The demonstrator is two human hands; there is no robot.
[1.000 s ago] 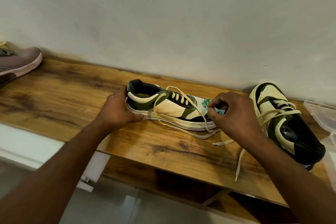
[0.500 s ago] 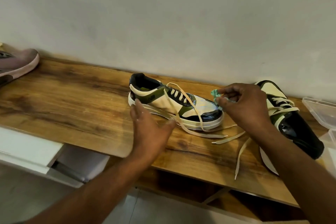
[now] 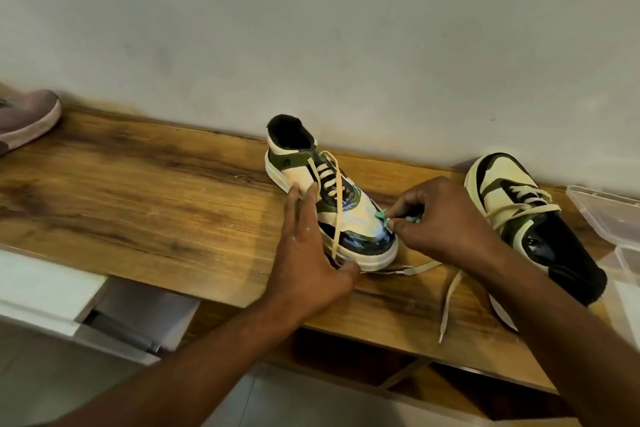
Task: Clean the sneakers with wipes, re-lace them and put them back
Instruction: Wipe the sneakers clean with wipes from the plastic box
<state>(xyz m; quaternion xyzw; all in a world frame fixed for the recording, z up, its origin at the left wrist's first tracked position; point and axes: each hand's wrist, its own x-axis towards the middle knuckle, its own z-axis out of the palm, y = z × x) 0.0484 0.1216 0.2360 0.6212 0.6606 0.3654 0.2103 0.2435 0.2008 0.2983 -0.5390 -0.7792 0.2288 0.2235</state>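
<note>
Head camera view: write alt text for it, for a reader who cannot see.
A person's left hand steadies a cream, green and black sneaker on a wooden shelf while the right hand pinches a small green wipe at its toe. Its mate lies to the right, laces loose.

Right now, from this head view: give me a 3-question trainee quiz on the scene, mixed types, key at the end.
1. True or false: the right hand pinches a crumpled green wipe at the toe of the cream, green and black sneaker in the middle.
2. Which hand lies flat against that sneaker's side? A left hand B right hand
3. Fill in: the second matching sneaker lies to the ___ on the wooden shelf.

Key: 1 true; 2 A; 3 right
</note>
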